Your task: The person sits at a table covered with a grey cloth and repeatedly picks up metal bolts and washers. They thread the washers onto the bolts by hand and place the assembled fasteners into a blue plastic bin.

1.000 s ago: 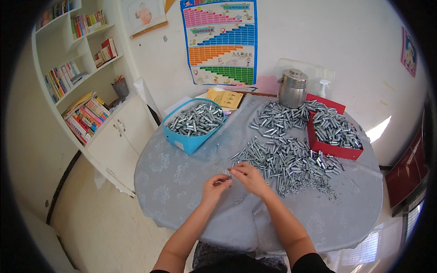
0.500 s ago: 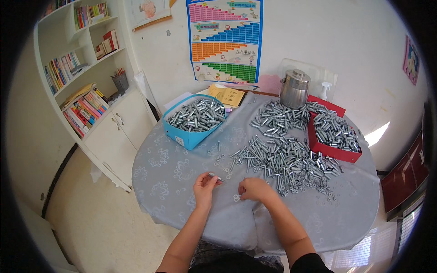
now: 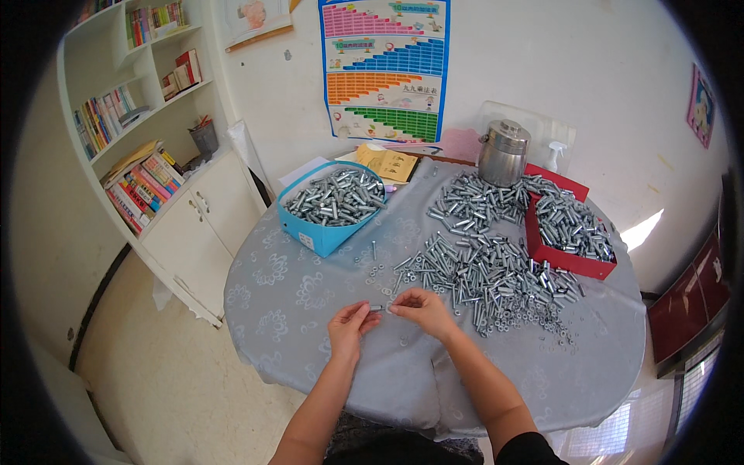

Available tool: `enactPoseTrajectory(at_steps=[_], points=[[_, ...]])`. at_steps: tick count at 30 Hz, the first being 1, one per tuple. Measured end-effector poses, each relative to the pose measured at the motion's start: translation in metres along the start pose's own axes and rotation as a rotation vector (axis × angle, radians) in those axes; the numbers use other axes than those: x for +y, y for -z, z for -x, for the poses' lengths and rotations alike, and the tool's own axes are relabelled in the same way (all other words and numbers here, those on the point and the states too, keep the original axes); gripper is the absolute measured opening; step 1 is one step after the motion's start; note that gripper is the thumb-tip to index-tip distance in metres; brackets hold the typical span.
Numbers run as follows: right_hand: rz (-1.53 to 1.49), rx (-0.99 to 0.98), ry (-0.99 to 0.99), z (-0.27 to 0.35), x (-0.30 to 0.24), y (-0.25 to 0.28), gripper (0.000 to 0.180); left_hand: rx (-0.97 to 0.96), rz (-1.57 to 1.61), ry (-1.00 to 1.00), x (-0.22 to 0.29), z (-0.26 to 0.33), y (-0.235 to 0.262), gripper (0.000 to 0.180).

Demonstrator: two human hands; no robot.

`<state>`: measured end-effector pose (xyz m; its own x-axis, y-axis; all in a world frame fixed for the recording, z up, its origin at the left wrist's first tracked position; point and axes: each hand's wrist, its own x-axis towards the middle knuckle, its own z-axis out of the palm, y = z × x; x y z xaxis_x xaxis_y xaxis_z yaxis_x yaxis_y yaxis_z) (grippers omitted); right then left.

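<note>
Together both hands, left (image 3: 350, 325) and right (image 3: 418, 308), pinch one small bolt (image 3: 377, 308) above grey tablecloth (image 3: 294, 294).

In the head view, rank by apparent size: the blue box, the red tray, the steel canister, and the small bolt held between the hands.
1. Red tray and blue box: too alike to rank.
2. Steel canister.
3. Bolt, smallest.

Around the grey-clothed round table (image 3: 279, 302)
A lidded steel canister (image 3: 503, 151) is standing near the wall beside a small spray bottle (image 3: 552, 156), a coloured chart poster (image 3: 385, 66) is hanging above, and books are leaning on the white corner shelf (image 3: 143, 116) over a cupboard (image 3: 203, 225).
</note>
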<state>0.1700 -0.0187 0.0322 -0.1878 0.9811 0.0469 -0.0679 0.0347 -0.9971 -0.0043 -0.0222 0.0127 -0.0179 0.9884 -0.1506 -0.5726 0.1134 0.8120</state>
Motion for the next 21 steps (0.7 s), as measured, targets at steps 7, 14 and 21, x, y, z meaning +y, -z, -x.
enactPoseTrajectory(at_steps=[7,14,21], points=[[0.300,0.126,0.161,0.003,0.001,-0.014,0.013,-0.034,0.051,0.056,-0.002,-0.001,0.004,0.017],[0.489,0.206,0.324,0.004,0.003,-0.021,0.017,-0.073,-0.053,0.070,0.003,0.003,-0.002,0.021],[0.389,0.263,0.209,-0.011,0.005,-0.014,0.020,-0.118,-0.017,0.124,0.000,-0.003,0.004,0.024]])
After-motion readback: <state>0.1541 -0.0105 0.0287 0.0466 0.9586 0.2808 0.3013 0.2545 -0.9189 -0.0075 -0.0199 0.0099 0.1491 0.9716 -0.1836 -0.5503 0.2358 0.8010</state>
